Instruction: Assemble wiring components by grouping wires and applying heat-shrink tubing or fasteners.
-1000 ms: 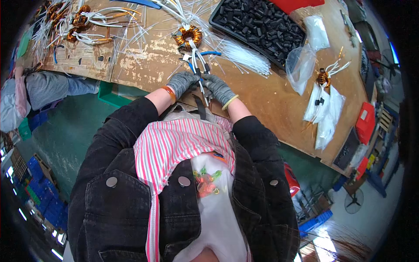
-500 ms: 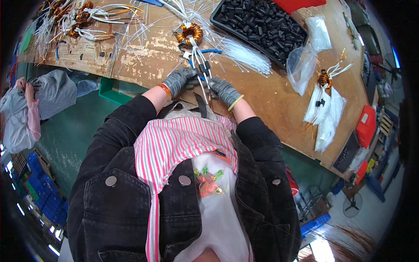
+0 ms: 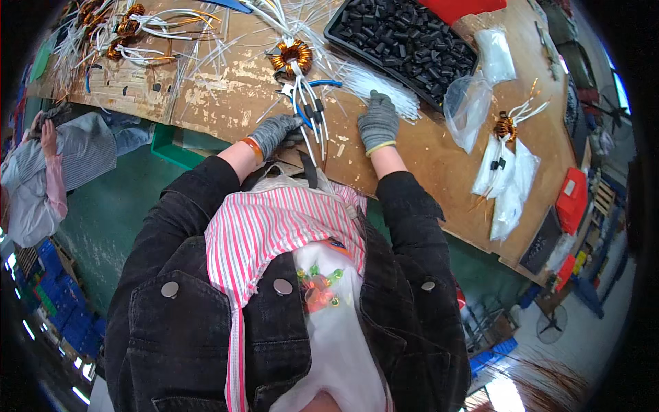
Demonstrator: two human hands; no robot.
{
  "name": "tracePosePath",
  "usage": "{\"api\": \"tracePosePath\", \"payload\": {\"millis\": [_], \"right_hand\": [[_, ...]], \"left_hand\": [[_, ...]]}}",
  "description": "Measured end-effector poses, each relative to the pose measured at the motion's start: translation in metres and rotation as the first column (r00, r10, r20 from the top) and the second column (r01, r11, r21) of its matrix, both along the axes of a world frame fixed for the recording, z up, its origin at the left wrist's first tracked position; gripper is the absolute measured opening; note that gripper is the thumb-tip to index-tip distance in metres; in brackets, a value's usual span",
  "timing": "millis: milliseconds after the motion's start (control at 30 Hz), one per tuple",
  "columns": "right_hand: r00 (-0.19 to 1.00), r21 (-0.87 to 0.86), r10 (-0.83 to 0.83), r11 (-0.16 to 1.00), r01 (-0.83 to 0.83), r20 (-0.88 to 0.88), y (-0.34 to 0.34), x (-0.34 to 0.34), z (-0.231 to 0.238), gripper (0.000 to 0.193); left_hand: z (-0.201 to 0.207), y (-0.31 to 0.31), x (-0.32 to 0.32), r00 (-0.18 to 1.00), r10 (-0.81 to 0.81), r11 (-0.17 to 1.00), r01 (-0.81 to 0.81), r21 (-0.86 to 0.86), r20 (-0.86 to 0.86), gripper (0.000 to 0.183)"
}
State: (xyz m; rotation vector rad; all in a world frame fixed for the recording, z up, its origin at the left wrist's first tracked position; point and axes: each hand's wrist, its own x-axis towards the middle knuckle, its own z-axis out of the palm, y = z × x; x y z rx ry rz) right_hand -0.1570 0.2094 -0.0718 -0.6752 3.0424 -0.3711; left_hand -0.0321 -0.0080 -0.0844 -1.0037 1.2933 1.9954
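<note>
Two gloved hands work at the wooden table [image 3: 439, 158]. The left hand [image 3: 273, 132] pinches white wires [image 3: 309, 113] that run up to a copper coil [image 3: 292, 55] just beyond it. The right hand [image 3: 377, 122] rests spread flat beside a bunch of thin white tubes [image 3: 381, 86], holding nothing.

Black denim jacket w/ round metal snap buttons on chest flaps, sleeves down to wrists, cuffs slightly rumpled. Underneath: pink-and-white striped layer over white top w/ small bright print at centre (green, orange dots; detail too blurry). Dark strap running up from collar area. Grey knit work gloves on left hand [image 3: 273, 132] and right hand [image 3: 377, 121]. Orange band at left wrist, pale yellowish band (glove hem or bracelet, can't tell) at right wrist.
</note>
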Motion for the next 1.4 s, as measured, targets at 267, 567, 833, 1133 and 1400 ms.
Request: {"api": "tracePosePath", "payload": {"millis": [267,567,833,1133,1400], "right_hand": [[0.995,0.378,0.044,0.923,-0.075,0.089,-0.008,-0.035,0.003,0.017],[0.996,0.393,0.085,0.915,-0.092,0.036,0.003,-0.039,0.018,0.017],[0.989,0.133,-0.113,0.986,0.101,0.091,0.014,-0.047,0.023,0.018],[0.971,-0.733,-0.118,0.639,0.234,0.207,0.05,-0.048,0.002,0.016],[0.711,-0.765,0.362,0.006,0.644,0.602,0.042,0.007,0.006,0.011]], "left_hand": [[0.003,-0.005,0.01,1.0,0.004,1.0,-0.004,0.009,-0.014,0.023],[0.022,-0.008,0.024,1.0,-0.013,1.0,0.013,0.011,-0.027,0.024],[0.017,-0.007,0.026,1.0,-0.003,0.998,0.002,0.061,0.019,0.023],[0.018,-0.006,0.023,0.999,-0.032,0.998,0.032,0.047,0.009,0.024],[0.03,0.001,0.012,0.964,-0.124,0.971,0.068,-0.23,-0.237,0.026]]}}
